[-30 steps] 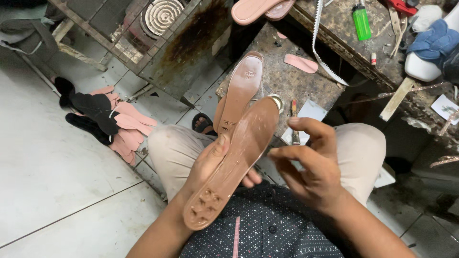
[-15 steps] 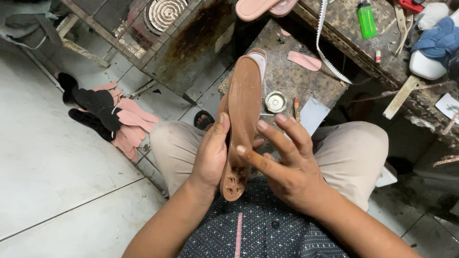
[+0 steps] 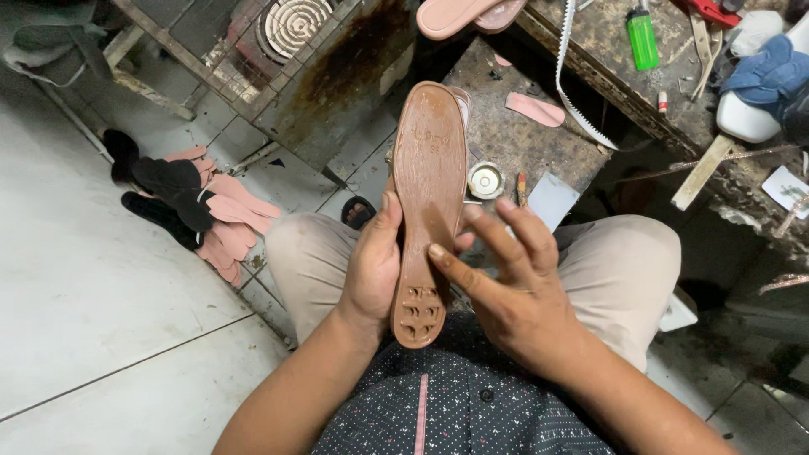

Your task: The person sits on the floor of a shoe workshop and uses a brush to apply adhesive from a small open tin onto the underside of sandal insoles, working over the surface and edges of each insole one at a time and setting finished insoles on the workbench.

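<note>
Holding a brown shoe sole (image 3: pixel 427 211) upright over the lap, bottom side facing up toward the camera, heel end w/ its cut-out pattern nearest the body. Left hand (image 3: pixel 371 270) wraps the sole's left edge near the heel, thumb on the face, closed firmly on it. Right hand (image 3: pixel 514 291) is spread wide, fingers (image 3: pixel 459 270) fanned, index tip touching the sole's right edge approx. mid-length; it grips nothing.

Step in hand, by my read: checking or smoothing the sole's underside, left hand steadying while right hand feels along the edge. Next move prob. calls for running the right fingers along the rim w/o tilting the sole, keeping the left grip steady.

Beyond the sole's toe end sits a dark, stained surface (image 3: pixel 506 135) w/ a small round tin (image 3: pixel 486 179), a pink insole piece (image 3: pixel 535 109) and a white toothed strip (image 3: pixel 573 76). Green lighter (image 3: pixel 642 38) lies on the further bench. Pile of pink and black cut-outs (image 3: pixel 202 211) lies on the tiled floor (image 3: pixel 76 278) at left.
</note>
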